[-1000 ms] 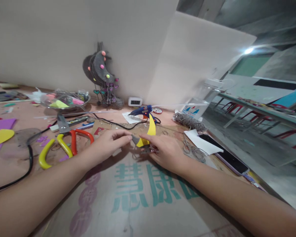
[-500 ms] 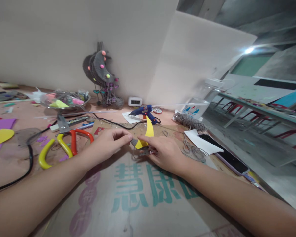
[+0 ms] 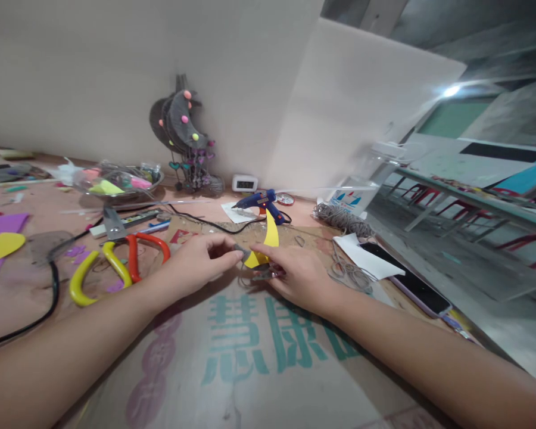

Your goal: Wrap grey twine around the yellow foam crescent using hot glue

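Observation:
A yellow crescent-shaped piece (image 3: 271,231) is held above the printed cardboard (image 3: 232,393), its tip pointing up. Grey cord (image 3: 243,252) is wound around its lower left end. My right hand (image 3: 297,274) grips the crescent, with the index finger stretched along it and the other fingers curled beneath. My left hand (image 3: 209,259) is closed, thumb and fingers pinching the grey cord at the wound end. A loose bit of cord hangs below the piece. Behind it rests a blue hot glue gun (image 3: 256,200) on a white scrap of paper.
Yellow-handled pliers (image 3: 116,265) and red-handled pliers (image 3: 134,256) lie to the left, near a black cable (image 3: 56,286). A bundle of grey cord (image 3: 342,220) and a phone (image 3: 411,286) are on the right. A grey moon ornament (image 3: 185,122) hangs at the back.
My left thumb and fingers have shifted slightly right along the wound end. My right hand and the yellow crescent stay almost in place.

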`<state>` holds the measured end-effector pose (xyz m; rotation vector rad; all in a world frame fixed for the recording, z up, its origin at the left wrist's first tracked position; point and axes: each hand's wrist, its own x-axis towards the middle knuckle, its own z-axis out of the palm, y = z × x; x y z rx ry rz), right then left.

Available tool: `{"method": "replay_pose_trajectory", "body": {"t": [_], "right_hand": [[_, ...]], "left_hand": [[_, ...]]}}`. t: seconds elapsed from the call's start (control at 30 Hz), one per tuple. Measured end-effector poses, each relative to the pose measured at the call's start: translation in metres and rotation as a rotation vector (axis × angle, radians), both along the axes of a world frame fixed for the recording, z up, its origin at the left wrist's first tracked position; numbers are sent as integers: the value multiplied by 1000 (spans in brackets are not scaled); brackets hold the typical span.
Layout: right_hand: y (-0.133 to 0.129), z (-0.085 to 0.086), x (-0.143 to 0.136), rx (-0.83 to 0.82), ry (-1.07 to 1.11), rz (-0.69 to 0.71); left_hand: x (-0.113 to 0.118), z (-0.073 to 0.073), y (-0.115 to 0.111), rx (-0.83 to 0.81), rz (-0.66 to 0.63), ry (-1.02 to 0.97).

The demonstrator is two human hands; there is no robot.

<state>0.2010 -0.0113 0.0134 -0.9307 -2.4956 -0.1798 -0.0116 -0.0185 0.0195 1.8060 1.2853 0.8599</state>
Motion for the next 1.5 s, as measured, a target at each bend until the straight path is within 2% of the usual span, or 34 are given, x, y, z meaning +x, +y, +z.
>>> {"method": "replay_pose_trajectory", "body": {"t": [0.33,0.6,0.83,1.0,1.1,1.27,1.4,1.5], "right_hand": [[-2,4,0,-63,-37,9],[-2,3,0,-65,-35,5],[0,0,2,51,-70,20],[-2,2,6,95,41,-6],[-7,6,4,-20,224,-18],[-11,12,-9,-437,662,-113],[-7,10,-15,-698,602,-107],[-7,9,-16,-754,538,-123]], "left_hand": [[-1,3,3,11,-36,-37],[-1,-3,2,14,-48,-107],[-1,-1,3,-38,-8,-108],[-3,-3,4,-63,-7,-132],[-3,-3,5,-54,-33,-194],[-2,-4,6,-45,-40,-383],[-2,-4,6,-41,-28,-310],[-2,-4,5,-23,-14,-217]]}}
